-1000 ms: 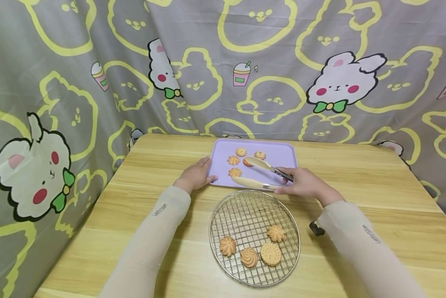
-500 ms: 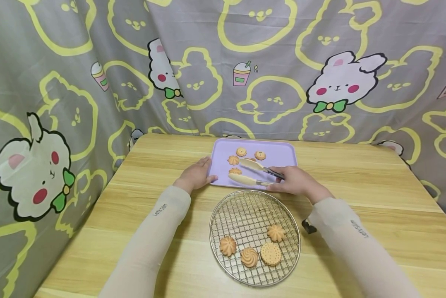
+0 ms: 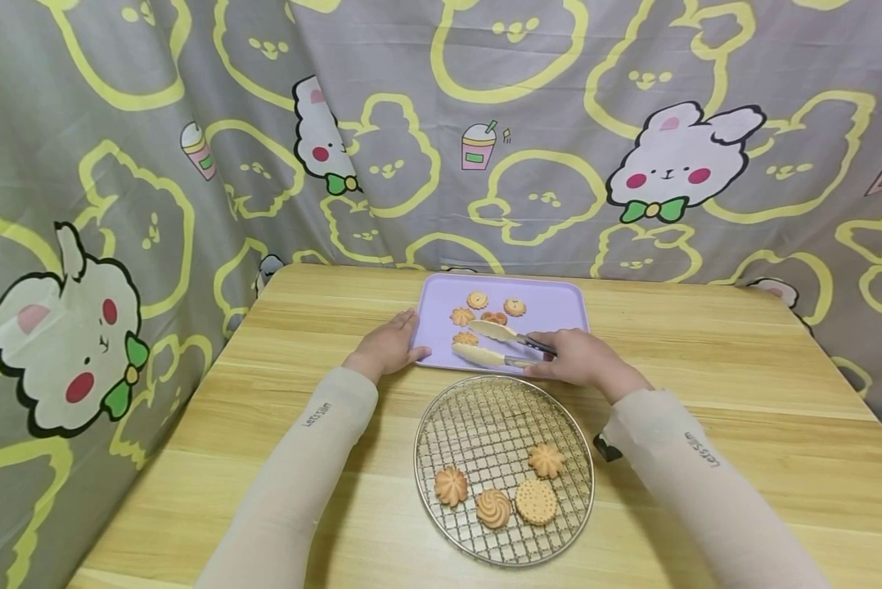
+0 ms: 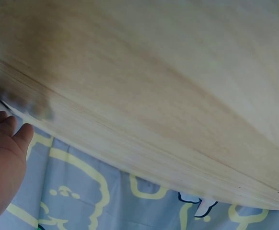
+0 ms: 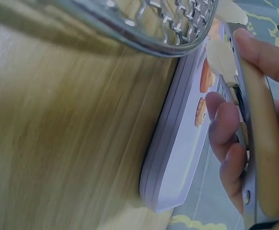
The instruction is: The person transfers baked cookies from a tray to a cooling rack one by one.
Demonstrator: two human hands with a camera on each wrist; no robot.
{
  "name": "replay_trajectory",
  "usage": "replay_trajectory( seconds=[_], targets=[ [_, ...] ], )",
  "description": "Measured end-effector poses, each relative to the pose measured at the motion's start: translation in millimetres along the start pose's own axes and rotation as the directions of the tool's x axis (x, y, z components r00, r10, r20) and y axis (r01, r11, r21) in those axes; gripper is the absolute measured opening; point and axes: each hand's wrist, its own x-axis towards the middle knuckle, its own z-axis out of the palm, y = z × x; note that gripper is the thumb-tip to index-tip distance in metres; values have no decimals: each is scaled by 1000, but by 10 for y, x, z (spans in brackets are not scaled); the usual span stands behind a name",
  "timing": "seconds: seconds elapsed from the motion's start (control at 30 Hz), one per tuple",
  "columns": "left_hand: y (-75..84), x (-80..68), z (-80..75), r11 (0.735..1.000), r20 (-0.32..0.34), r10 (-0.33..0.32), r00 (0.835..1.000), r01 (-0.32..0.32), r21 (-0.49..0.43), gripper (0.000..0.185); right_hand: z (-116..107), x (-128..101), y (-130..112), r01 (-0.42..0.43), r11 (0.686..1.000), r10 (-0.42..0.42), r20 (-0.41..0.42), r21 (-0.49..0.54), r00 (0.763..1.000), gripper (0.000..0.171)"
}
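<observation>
Tray: purple tray (image 3: pixel 551 304) at the far side holds five cookies.
Rack: round wire rack (image 3: pixel 441 409) near — four cookies.
Right hand (image 3: pixel 581 360): grips tongs (image 3: pixel 494 343), tips around cookie (image 3: pixel 465 338) — left of it.
Left hand (image 3: pixel 385 348): fingers relaxed, resting on tray's left edge.

tray's right half (image 3: pixel 555 304) bare (cookies (image 3: pixel 478 315) left)

Wooden table (image 3: pixel 706 368) is bearing a lilac tray (image 3: pixel 559 304) at its far middle and a round wire rack (image 3: pixel 478 409) lying just in front of it, near the front edge.
</observation>
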Motion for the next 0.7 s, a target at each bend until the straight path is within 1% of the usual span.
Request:
replay_trajectory(
  seconds=[0.43,0.7],
  targets=[
    [17,-2,-20,1000,10,-17,1000,17,-2,83,-10,-2,-38,-12,999,12,-1,-34,1000,67],
    [19,-13,-18,1000,12,-18,1000,18,-3,83,0,-28,-37,5,999,-5,-11,-53,1000,64]
  ],
)
